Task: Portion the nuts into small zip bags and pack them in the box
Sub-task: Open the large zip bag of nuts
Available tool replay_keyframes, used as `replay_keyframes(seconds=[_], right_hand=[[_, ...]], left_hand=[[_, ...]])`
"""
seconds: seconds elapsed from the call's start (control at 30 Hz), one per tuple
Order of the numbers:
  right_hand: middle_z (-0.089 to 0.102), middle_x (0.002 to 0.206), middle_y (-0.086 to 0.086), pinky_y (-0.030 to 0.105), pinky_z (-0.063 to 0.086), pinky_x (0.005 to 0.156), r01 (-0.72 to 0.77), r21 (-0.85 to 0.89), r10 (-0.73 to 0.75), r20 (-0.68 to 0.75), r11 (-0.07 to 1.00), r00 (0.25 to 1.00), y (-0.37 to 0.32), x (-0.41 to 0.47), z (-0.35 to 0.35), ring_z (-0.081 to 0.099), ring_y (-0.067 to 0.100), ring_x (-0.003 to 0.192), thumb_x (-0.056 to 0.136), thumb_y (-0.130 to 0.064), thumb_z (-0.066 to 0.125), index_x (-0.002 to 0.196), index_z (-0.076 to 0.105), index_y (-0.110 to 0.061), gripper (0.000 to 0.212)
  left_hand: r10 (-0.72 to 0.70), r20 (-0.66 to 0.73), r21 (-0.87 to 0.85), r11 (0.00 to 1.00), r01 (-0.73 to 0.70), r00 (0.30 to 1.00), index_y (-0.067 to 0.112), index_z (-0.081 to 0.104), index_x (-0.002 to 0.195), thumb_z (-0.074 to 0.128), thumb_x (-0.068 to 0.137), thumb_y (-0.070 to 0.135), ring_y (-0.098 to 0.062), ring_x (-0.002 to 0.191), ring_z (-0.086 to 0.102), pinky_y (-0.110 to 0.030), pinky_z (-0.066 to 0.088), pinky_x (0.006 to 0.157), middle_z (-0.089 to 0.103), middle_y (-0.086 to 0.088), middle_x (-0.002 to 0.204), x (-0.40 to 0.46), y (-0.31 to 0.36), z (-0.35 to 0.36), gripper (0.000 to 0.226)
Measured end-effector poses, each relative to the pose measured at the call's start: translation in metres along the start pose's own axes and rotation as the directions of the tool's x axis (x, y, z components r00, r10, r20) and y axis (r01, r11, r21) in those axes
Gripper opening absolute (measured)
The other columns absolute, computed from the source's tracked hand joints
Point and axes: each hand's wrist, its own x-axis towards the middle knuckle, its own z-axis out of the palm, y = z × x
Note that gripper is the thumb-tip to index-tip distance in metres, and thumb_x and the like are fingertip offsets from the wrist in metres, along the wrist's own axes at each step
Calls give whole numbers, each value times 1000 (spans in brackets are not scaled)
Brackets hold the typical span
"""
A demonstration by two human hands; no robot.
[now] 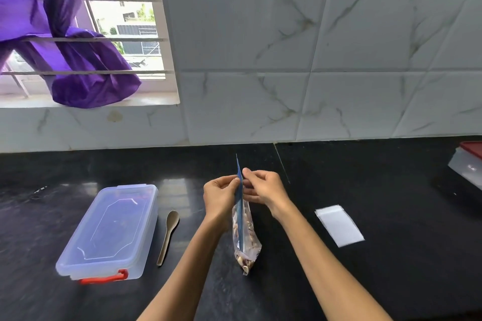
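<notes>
Left hand (220, 197) and right hand (263, 189) pinch the blue zip strip of the nut bag (243, 237), fingers curled, bag hanging above the worktop (300, 281); likely opening it; part the lips evenly, keep the bag upright.

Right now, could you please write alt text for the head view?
Both hands, left hand and right hand, pinch the top of a bag of nuts above a black counter. A lidded clear box and spoon lie left, empty small bags right.

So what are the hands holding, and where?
Both hands, left and right, pinch the nut bag at its blue zip top.
</notes>
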Motion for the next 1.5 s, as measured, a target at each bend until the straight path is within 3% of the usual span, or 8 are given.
replay_keyframes(seconds=[0.23, 0.33, 0.63, 0.73, 0.87, 1.0, 1.23, 1.5], right_hand=[[68, 106, 18, 28, 58, 51, -131, -399, 165, 53, 907, 985, -41, 31, -3, 69, 22, 67, 90, -31, 63, 118, 60, 0, 42], [67, 104, 17, 33, 60, 71, -129, -420, 202, 135, 898, 970, -49, 31, -7, 68, 24, 76, 95, -25, 57, 116, 62, 0, 33], [69, 101, 14, 31, 56, 72, -93, -451, 181, 157, 888, 971, -49, 38, -9, 68, 25, 91, 99, -30, 46, 111, 62, -2, 34], [67, 90, 11, 32, 56, 77, -96, -418, 180, 166, 904, 970, -48, 45, -7, 67, 21, 83, 96, -35, 52, 111, 61, -1, 39], [67, 90, 13, 27, 58, 62, -108, -331, 168, 157, 937, 973, -49, 47, -6, 69, 22, 76, 93, -27, 59, 110, 63, 4, 36], [65, 111, 21, 25, 55, 56, -93, -326, 157, 175, 941, 972, -48, 47, -5, 67, 30, 96, 96, -12, 53, 115, 62, 5, 27], [71, 97, 21, 37, 60, 73, 38, -565, -12, 50, 824, 999, -42, 61, 4, 71, 29, 84, 88, -15, 66, 96, 70, 6, 23], [71, 97, 18, 29, 59, 64, 94, -711, -67, 66, 697, 996, -49, 57, 4, 72, 26, 79, 88, -14, 66, 105, 67, 3, 24]], left_hand=[[99, 0, 199, 975, -97, 995, 4, 73, 98, 65, 88, 14, -20, 82, 69, -38, 59, 80, 71, -11, 91, 13, 2, 7, 16], [114, -13, 236, 966, -108, 993, 6, 73, 94, 68, 86, 22, -18, 74, 69, -32, 60, 70, 71, -11, 88, 19, 7, 7, 18], [-88, 121, 239, 969, 57, 989, -1, 69, 99, 63, 91, 18, -23, 67, 68, -25, 57, 54, 69, -14, 86, 46, 28, 1, 21], [-62, 160, 289, 957, 13, 985, 0, 69, 94, 61, 92, 17, -16, 65, 63, -18, 53, 51, 66, -12, 83, 47, 29, 0, 19], [-24, 192, 331, 943, -41, 981, 1, 71, 89, 64, 89, 25, -17, 65, 67, -20, 56, 56, 69, -16, 83, 51, 28, 4, 25], [23, 131, 339, 938, -66, 991, 6, 69, 85, 73, 82, 24, -17, 62, 69, -22, 57, 54, 69, -12, 81, 56, 29, 6, 19], [116, 30, 567, 816, -113, 993, 4, 75, 75, 73, 81, 23, -22, 66, 69, -34, 59, 65, 70, -11, 68, 59, 35, 16, 21], [236, 74, 667, 711, -224, 969, -1, 71, 66, 77, 76, 18, -24, 60, 64, -39, 57, 61, 68, -16, 66, 61, 38, 14, 23]])
